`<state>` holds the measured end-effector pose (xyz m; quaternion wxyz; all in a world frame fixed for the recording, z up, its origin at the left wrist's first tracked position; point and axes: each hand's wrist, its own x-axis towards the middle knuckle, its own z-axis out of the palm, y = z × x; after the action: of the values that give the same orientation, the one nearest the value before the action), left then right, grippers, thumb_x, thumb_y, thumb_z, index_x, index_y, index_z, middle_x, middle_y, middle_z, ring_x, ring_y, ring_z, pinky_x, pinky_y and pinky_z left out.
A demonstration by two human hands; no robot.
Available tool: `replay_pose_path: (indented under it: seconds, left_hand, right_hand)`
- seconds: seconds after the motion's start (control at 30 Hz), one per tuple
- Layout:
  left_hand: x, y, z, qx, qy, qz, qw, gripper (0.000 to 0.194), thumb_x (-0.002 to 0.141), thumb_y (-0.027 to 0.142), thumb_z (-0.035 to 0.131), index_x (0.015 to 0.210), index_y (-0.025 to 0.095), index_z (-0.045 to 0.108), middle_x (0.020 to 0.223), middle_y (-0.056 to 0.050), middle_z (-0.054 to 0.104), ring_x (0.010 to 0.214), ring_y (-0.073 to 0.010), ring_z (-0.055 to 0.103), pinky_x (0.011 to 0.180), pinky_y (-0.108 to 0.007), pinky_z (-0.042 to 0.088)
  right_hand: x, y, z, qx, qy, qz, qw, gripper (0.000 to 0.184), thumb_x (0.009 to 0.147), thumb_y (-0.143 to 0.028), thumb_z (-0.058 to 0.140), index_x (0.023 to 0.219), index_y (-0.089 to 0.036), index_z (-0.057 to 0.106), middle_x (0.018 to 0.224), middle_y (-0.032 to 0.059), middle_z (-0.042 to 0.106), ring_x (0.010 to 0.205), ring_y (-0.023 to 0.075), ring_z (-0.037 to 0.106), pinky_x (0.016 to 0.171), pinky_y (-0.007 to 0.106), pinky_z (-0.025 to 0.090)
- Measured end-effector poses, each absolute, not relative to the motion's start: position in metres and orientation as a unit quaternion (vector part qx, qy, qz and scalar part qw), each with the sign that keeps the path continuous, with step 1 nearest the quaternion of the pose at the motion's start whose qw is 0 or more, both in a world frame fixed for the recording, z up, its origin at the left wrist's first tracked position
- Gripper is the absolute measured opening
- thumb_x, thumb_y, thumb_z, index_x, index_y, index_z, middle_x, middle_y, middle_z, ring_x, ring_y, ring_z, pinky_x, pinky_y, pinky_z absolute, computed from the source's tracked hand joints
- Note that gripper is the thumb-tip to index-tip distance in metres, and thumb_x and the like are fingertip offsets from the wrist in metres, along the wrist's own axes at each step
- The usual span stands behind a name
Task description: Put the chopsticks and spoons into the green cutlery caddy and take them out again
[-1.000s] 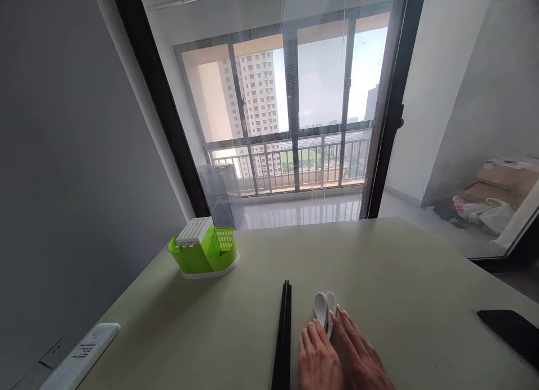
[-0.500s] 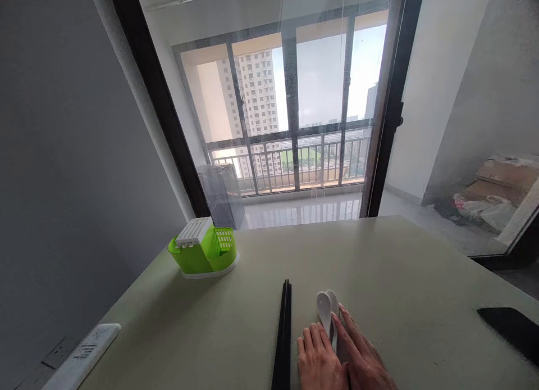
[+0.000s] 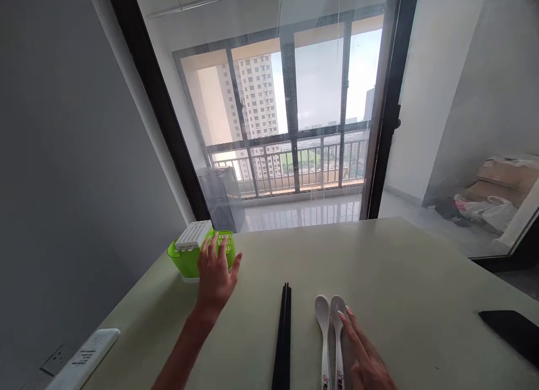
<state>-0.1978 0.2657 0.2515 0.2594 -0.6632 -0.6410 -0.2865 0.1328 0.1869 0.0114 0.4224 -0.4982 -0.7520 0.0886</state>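
Note:
My left hand (image 3: 217, 269) reaches over the front of a green plastic utensil caddy (image 3: 180, 262) with a white slotted top, fingers spread; whether they touch it I cannot tell. Two white spoons (image 3: 323, 317) lie side by side on the table, bowls away from me, with red and black marks on their handles. Beside the right-hand spoon (image 3: 338, 322) rests my right hand (image 3: 364, 350), its fingers stretched out and a fingertip at the edge of the spoon's bowl. Several black chopsticks (image 3: 283, 334) lie together left of the spoons.
The pale table (image 3: 400, 283) ends at a glass door with a dark frame (image 3: 383, 126). At the left edge lies a white power strip (image 3: 90, 353). A black flat object (image 3: 511, 328) sits at the right edge. Cardboard boxes (image 3: 501, 173) and bags stand beyond.
My left hand has left the spoons and moved far left to the green caddy. The spoons now lie apart, no longer overlapping. My right hand stays beside them.

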Motion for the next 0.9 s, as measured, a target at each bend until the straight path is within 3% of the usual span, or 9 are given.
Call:
replay_pose_path:
  seconds: [0.1, 0.17, 0.37, 0.53, 0.67, 0.8, 0.9]
  left_hand:
    - [-0.254, 0.291, 0.261, -0.594, -0.675, -0.300, 0.320, 0.058, 0.098, 0.047, 0.044, 0.143, 0.010, 0.047, 0.153, -0.023, 0.043, 0.147, -0.0424, 0.028, 0.116, -0.062, 0.026]
    - [-0.281, 0.298, 0.261, -0.574, -0.692, -0.294, 0.325, 0.061, 0.099, 0.048, 0.041, 0.146, 0.009, 0.043, 0.153, -0.024, 0.044, 0.143, -0.0429, 0.034, 0.114, -0.061, 0.027]
    - [-0.297, 0.296, 0.251, -0.633, -0.656, -0.290, 0.290, 0.054, 0.104, 0.044, 0.030, 0.133, 0.004, 0.052, 0.142, -0.025, 0.055, 0.138, -0.0315, 0.048, 0.112, -0.046, 0.038]
    - [-0.250, 0.298, 0.256, -0.642, -0.671, -0.264, 0.261, 0.053, 0.106, 0.046, 0.029, 0.128, 0.013, 0.063, 0.141, -0.017, 0.062, 0.130, -0.0283, 0.058, 0.108, -0.042, 0.046]
    - [-0.189, 0.298, 0.261, -0.676, -0.664, -0.226, 0.225, 0.054, 0.107, 0.048, 0.027, 0.135, 0.019, 0.062, 0.146, -0.013, 0.058, 0.126, -0.0271, 0.062, 0.097, -0.038, 0.054]
    - [-0.125, 0.297, 0.260, -0.711, -0.648, -0.192, 0.192, 0.055, 0.106, 0.051, 0.025, 0.141, 0.023, 0.059, 0.151, -0.014, 0.054, 0.107, -0.0261, 0.072, 0.079, -0.035, 0.059]
    - [-0.085, 0.297, 0.257, -0.736, -0.629, -0.182, 0.173, 0.057, 0.106, 0.052, 0.024, 0.145, 0.025, 0.054, 0.153, -0.015, 0.051, 0.100, -0.0244, 0.074, 0.075, -0.034, 0.059]
  right_hand:
    - [0.129, 0.186, 0.011, -0.509, -0.735, 0.087, 0.440, 0.077, 0.095, -0.007, 0.030, 0.164, -0.035, 0.009, 0.170, 0.0032, 0.016, 0.147, 0.0277, 0.038, 0.096, 0.034, 0.061]
    - [0.126, 0.184, 0.013, -0.536, -0.711, 0.085, 0.448, 0.076, 0.096, -0.007, 0.030, 0.164, -0.035, 0.010, 0.170, 0.0046, 0.019, 0.147, 0.0283, 0.038, 0.096, 0.036, 0.061]
    - [0.133, 0.183, 0.013, -0.554, -0.718, 0.060, 0.416, 0.084, 0.091, -0.005, 0.038, 0.164, -0.034, 0.009, 0.165, 0.0065, 0.033, 0.143, 0.0276, 0.046, 0.097, 0.035, 0.061]
    - [0.137, 0.187, 0.007, -0.563, -0.719, 0.056, 0.403, 0.078, 0.094, -0.008, 0.038, 0.164, -0.032, 0.011, 0.164, 0.0070, 0.034, 0.138, 0.0251, 0.052, 0.093, 0.031, 0.063]
    - [0.138, 0.187, 0.008, -0.553, -0.722, 0.046, 0.414, 0.077, 0.094, -0.008, 0.039, 0.164, -0.032, 0.014, 0.164, 0.0060, 0.035, 0.137, 0.0243, 0.053, 0.090, 0.028, 0.063]
    - [0.137, 0.186, 0.010, -0.553, -0.716, 0.058, 0.421, 0.077, 0.094, -0.006, 0.036, 0.163, -0.033, 0.014, 0.164, 0.0044, 0.034, 0.142, 0.0257, 0.046, 0.099, 0.034, 0.060]
    - [0.138, 0.187, 0.009, -0.543, -0.721, 0.067, 0.426, 0.076, 0.094, -0.007, 0.036, 0.163, -0.031, 0.015, 0.164, 0.0065, 0.035, 0.144, 0.0272, 0.043, 0.105, 0.040, 0.056]
